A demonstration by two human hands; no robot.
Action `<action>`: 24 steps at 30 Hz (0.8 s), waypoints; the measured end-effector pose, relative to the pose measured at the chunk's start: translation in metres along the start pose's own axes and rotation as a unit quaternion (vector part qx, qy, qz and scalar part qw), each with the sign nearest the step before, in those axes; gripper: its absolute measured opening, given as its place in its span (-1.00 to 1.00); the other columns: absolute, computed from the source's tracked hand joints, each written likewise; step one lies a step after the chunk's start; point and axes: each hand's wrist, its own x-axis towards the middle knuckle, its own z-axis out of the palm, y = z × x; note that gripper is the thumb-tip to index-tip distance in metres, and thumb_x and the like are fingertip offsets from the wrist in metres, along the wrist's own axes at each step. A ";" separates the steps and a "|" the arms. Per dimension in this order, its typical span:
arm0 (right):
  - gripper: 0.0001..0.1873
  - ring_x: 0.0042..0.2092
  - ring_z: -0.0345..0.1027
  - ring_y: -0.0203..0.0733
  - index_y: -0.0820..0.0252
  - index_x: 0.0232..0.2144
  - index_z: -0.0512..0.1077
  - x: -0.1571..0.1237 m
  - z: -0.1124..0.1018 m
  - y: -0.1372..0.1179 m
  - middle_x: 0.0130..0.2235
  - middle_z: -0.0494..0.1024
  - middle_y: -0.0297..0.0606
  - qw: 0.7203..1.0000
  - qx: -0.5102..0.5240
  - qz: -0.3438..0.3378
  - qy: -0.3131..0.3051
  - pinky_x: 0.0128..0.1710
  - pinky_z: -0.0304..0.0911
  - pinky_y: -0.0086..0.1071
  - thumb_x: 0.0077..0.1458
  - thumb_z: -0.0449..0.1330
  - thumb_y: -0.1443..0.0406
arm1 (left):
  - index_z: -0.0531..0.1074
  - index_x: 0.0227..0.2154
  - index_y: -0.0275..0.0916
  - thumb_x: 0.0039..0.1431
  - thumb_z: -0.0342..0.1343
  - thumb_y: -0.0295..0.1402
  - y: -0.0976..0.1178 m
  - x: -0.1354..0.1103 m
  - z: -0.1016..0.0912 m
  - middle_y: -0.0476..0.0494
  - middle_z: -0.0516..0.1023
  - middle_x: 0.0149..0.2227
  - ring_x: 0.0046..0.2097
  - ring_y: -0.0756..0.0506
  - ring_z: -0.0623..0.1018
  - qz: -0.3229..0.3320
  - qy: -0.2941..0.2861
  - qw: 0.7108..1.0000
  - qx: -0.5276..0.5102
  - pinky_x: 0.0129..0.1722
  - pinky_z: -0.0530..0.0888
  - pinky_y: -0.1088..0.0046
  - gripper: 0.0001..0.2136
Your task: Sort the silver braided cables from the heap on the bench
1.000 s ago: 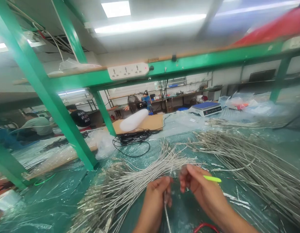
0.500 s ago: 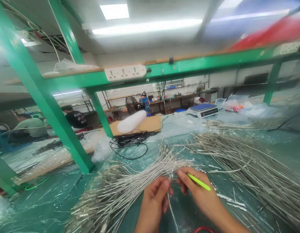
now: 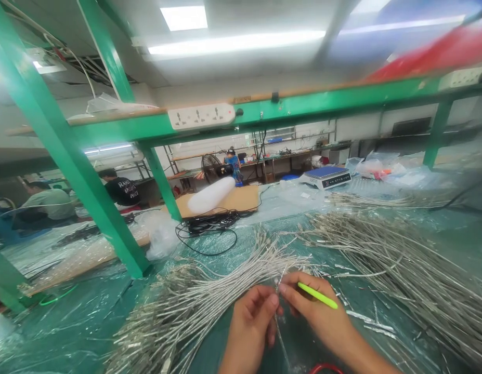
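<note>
My left hand (image 3: 253, 323) is closed in a pinch on a thin silvery braided cable (image 3: 281, 344), whose lower length hangs down below the fingers. Right beside it, my right hand (image 3: 321, 311) has its fingertips bent in at the cable's upper end. A neon yellow pen-like tool (image 3: 317, 295) rests in the right hand, across the base of the index finger; its tip is hidden. What exactly the right fingertips touch is too small to make out. Behind the left hand spreads a bundle of similar cables (image 3: 209, 298).
Another heap of cables (image 3: 396, 265) lies to the right, with silvery strips (image 3: 371, 321) nearby. A red curved object (image 3: 325, 368) shows at the bottom edge. Farther back are black cables (image 3: 209, 223), a scale (image 3: 326, 177) and green frame posts (image 3: 163, 182). People sit in the background.
Both hands have shifted slightly and drawn closer together at the cable's end. The yellow tool has tilted a little and moved slightly left at its upper end.
</note>
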 end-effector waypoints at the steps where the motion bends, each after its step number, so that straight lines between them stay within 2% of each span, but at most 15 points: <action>1: -0.78 -0.53 0.14 -0.33 0.22 -0.44 0.47 0.000 0.000 0.000 -0.58 0.34 -0.43 1.000 -0.004 -0.005 0.000 -0.52 0.07 -0.48 0.09 0.24 0.16 | 0.42 -0.37 -0.31 0.12 0.18 -0.17 0.000 0.000 0.000 -0.03 0.48 -0.50 -0.69 0.15 0.23 0.001 -0.002 1.000 0.003 -0.66 0.10 0.60 -0.74; 6: -0.73 -0.48 0.16 -0.31 0.21 -0.55 0.40 -0.002 0.000 0.000 -0.56 0.33 -0.42 0.997 -0.062 -0.048 0.021 -0.46 0.09 -0.47 0.10 0.22 0.18 | 0.40 -0.37 -0.31 0.10 0.18 -0.14 -0.005 0.003 -0.001 -0.02 0.46 -0.51 -0.70 0.15 0.20 0.008 0.003 1.000 0.027 -0.69 0.09 0.61 -0.71; 8: -0.74 -0.45 0.19 -0.29 0.20 -0.55 0.37 -0.003 0.001 0.000 -0.53 0.34 -0.41 0.995 -0.074 -0.059 0.028 -0.42 0.12 -0.46 0.10 0.22 0.19 | 0.39 -0.37 -0.29 0.11 0.18 -0.17 -0.007 0.002 0.000 0.00 0.45 -0.50 -0.67 0.12 0.22 0.019 0.016 0.999 0.043 -0.66 0.15 0.60 -0.75; 11: -0.73 -0.45 0.17 -0.29 0.19 -0.55 0.34 -0.004 0.002 0.001 -0.52 0.32 -0.42 0.995 -0.068 -0.060 0.031 -0.42 0.11 -0.46 0.09 0.21 0.17 | 0.41 -0.41 -0.26 0.12 0.18 -0.27 -0.010 -0.002 0.004 -0.01 0.43 -0.50 -0.56 0.04 0.31 0.090 0.072 0.986 0.119 -0.55 0.26 0.55 -0.84; 14: -0.69 -0.48 0.09 -0.31 0.19 -0.58 0.29 -0.005 0.003 0.001 -0.56 0.24 -0.45 0.997 -0.054 -0.045 0.027 -0.47 0.04 -0.47 0.07 0.21 0.16 | 0.42 -0.47 -0.23 0.15 0.14 -0.30 -0.013 -0.006 0.008 0.03 0.37 -0.56 -0.54 0.00 0.31 0.177 0.131 0.950 0.223 -0.52 0.25 0.52 -0.86; 16: -0.69 -0.49 0.06 -0.32 0.19 -0.58 0.29 -0.005 0.003 0.000 -0.57 0.21 -0.47 0.998 -0.046 -0.037 0.029 -0.49 0.02 -0.48 0.07 0.21 0.16 | 0.43 -0.47 -0.23 0.14 0.15 -0.28 -0.012 -0.006 0.009 0.03 0.38 -0.57 -0.55 0.00 0.31 0.178 0.143 0.946 0.230 -0.52 0.25 0.51 -0.84; 18: -0.71 -0.50 0.04 -0.33 0.20 -0.58 0.30 -0.005 0.002 -0.002 -0.57 0.21 -0.47 0.998 -0.042 -0.036 0.028 -0.50 0.01 -0.48 0.07 0.21 0.18 | 0.45 -0.39 -0.25 0.12 0.17 -0.23 -0.009 -0.005 0.007 0.00 0.43 -0.53 -0.55 0.01 0.33 0.120 0.109 0.971 0.174 -0.53 0.27 0.52 -0.83; 20: -0.70 -0.51 0.04 -0.34 0.20 -0.59 0.31 -0.004 0.000 -0.005 -0.59 0.21 -0.48 0.998 -0.043 -0.038 0.017 -0.50 0.01 -0.49 0.09 0.20 0.18 | 0.48 -0.34 -0.27 0.13 0.15 -0.16 -0.004 -0.003 0.004 -0.03 0.45 -0.50 -0.59 0.03 0.33 0.049 0.040 0.994 0.085 -0.58 0.27 0.52 -0.75; 22: -0.68 -0.52 0.05 -0.34 0.21 -0.60 0.31 -0.002 -0.002 -0.006 -0.61 0.22 -0.48 0.998 -0.045 -0.037 0.004 -0.51 0.02 -0.49 0.10 0.19 0.17 | 0.49 -0.38 -0.30 0.15 0.12 -0.12 0.001 -0.002 0.001 -0.01 0.42 -0.54 -0.64 0.06 0.28 0.008 -0.018 0.999 0.028 -0.63 0.24 0.54 -0.71; 24: -0.68 -0.53 0.05 -0.34 0.21 -0.60 0.31 0.001 -0.004 -0.006 -0.62 0.23 -0.48 0.998 -0.045 -0.033 -0.005 -0.52 0.02 -0.48 0.09 0.20 0.17 | 0.48 -0.45 -0.30 0.15 0.13 -0.14 0.005 -0.002 -0.001 0.02 0.39 -0.57 -0.66 0.09 0.21 0.003 -0.030 0.999 0.020 -0.66 0.18 0.56 -0.71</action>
